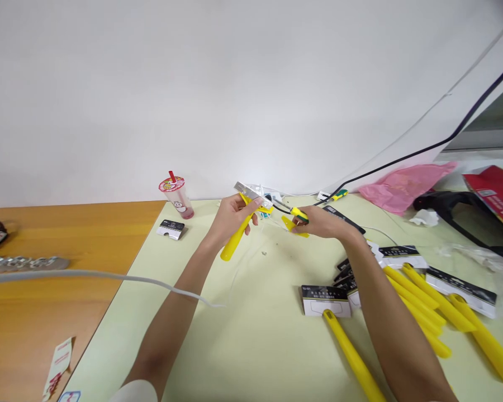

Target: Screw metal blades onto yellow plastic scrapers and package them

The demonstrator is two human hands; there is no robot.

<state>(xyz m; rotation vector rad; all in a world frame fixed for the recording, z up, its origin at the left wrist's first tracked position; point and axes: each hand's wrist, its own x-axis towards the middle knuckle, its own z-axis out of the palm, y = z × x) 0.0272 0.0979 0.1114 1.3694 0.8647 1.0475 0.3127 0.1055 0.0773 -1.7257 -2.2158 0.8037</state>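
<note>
My left hand (pixel 232 219) is closed around a yellow-handled scraper (pixel 233 245) with a flat metal blade (pixel 251 194) across its top. The handle slants down toward me and the blade is uppermost. My right hand (pixel 321 221) grips a screwdriver (pixel 299 215) with a yellow and green handle, its shaft pointing left toward the scraper's head. Whether the tip touches the scraper I cannot tell. A flat yellow plastic piece (pixel 291 225) sticks out under the right fingers, seemingly held too. Small metal bits (pixel 264 253) lie on the table below the hands.
A drink cup with a red straw (pixel 178 196) stands at the back left, near a black-and-white card (pixel 171 229). Several yellow handles (pixel 419 298) and cards (pixel 326 300) lie right. Behind are a pink bag (pixel 406 187) and a black cable (pixel 402 161). A grey cord (pixel 109 274) crosses left.
</note>
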